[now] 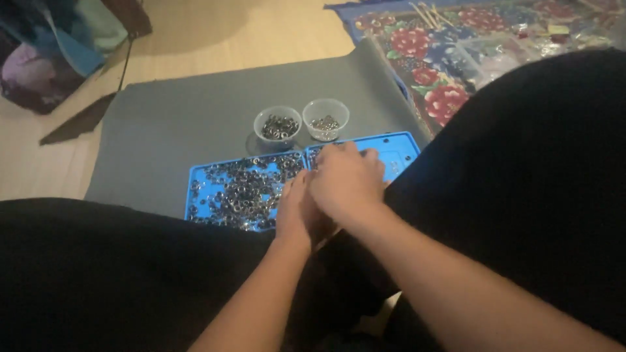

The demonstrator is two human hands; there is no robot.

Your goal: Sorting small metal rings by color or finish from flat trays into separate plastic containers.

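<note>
Two blue trays lie side by side on a grey mat (169,130). The left blue tray (197,175) is heaped with several small metal rings (244,189). My right hand (347,182) lies palm down over the right blue tray (403,146), fingers curled and covering most of it. My left hand (297,212) sits at the seam between the trays, partly under the right hand, fingertips hidden. What either hand holds is hidden. Two small clear cups stand behind the trays, the left cup (278,126) and the right cup (325,120), each holding metal rings.
My dark-clothed legs fill the bottom and right of the view. A flowered cloth (443,52) with thin wooden sticks (427,14) and clear packets lies at the back right. Wooden floor (215,32) lies beyond the mat, and a bag (45,58) sits at the far left.
</note>
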